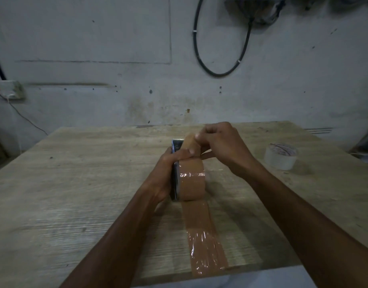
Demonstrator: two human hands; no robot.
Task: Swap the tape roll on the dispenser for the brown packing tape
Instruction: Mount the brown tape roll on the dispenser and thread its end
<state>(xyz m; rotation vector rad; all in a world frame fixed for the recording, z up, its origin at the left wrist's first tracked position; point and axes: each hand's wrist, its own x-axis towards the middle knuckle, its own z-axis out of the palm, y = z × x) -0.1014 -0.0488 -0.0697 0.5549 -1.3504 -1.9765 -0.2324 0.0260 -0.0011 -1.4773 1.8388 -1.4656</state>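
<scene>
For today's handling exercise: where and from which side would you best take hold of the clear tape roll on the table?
Grip the clear tape roll across its curved outer wall, coming from above. It lies flat with the core opening upward, standing free on the table, so fingers can straddle it.

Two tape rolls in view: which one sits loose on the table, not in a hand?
The clear, whitish tape roll at the right, lying flat on the wooden table; the brown packing tape roll is on the dispenser, in hand.

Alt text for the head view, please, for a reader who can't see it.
Over a wooden table, the left hand grips a dispenser loaded with a brown roll while the right hand pinches the tape's free end at the front. A brown strip lies stuck on the table toward the viewer; a clear roll sits to the right.
</scene>
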